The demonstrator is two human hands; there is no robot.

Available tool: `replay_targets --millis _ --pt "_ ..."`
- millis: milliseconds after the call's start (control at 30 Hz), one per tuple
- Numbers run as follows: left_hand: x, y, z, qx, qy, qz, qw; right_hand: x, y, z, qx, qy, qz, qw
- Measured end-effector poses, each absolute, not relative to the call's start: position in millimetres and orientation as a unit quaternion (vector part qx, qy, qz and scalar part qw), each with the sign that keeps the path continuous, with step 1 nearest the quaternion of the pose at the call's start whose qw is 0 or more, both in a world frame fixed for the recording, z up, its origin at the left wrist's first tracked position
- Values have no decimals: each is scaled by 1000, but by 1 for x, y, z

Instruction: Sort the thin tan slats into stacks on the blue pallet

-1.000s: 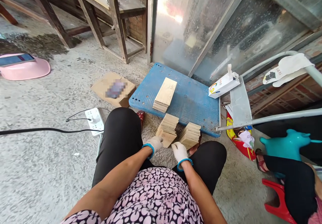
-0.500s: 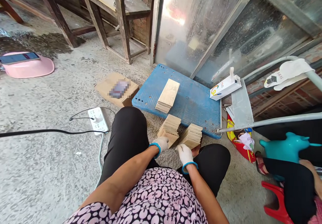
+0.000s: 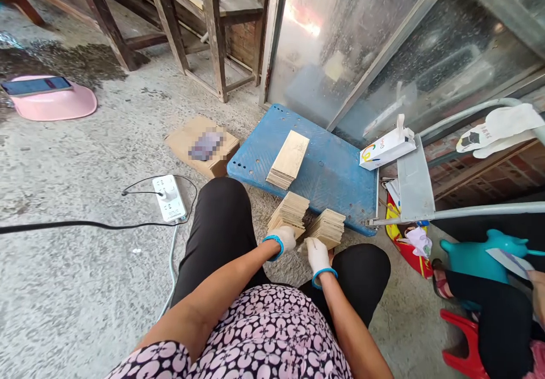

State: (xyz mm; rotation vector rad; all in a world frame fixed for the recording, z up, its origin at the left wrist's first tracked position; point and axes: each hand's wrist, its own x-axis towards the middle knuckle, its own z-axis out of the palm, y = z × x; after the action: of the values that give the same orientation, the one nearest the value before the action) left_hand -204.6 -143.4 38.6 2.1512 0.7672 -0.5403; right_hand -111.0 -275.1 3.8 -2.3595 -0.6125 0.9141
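Note:
Both my hands wear white knitted gloves with blue cuffs. My left hand (image 3: 284, 239) is closed at the near end of a fanned stack of thin wooden boards (image 3: 293, 207). The glove covers that end, and whatever its fingers grip is hidden. Beside it, my right hand (image 3: 317, 255) has curled fingers at the near left corner of a second board stack (image 3: 330, 224). Its fingertips point away from me, so what they pinch cannot be made out. Farther off, a neater stack of boards (image 3: 290, 158) lies on a blue platform trolley (image 3: 332, 183).
A cardboard box (image 3: 179, 138) stands left of the trolley, near a power strip (image 3: 169, 197) and its cables. A white paper bag (image 3: 385, 149) sits by the trolley's handle. At right, a seated person's leg (image 3: 485, 294) is beside a teal animal-shaped seat (image 3: 472, 257) and red stool (image 3: 460, 339).
My left hand has moved slightly right and covers more of its stack's near end. My right hand has shifted a little. A white sheet now shows by the other person's hand. The view has shifted slightly.

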Motion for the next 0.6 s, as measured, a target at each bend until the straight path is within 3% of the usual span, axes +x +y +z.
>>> replay_targets --millis 267,433,600 --pt "-191 -69 70 838 359 -128 391 -63 -211 14 -796 -178 375 441" --pt "-191 -12 77 795 465 -74 382 -38 -151 18 -780 -162 382 469" --pt "-178 39 76 808 450 -155 348 -25 -93 21 -761 -80 424 484"
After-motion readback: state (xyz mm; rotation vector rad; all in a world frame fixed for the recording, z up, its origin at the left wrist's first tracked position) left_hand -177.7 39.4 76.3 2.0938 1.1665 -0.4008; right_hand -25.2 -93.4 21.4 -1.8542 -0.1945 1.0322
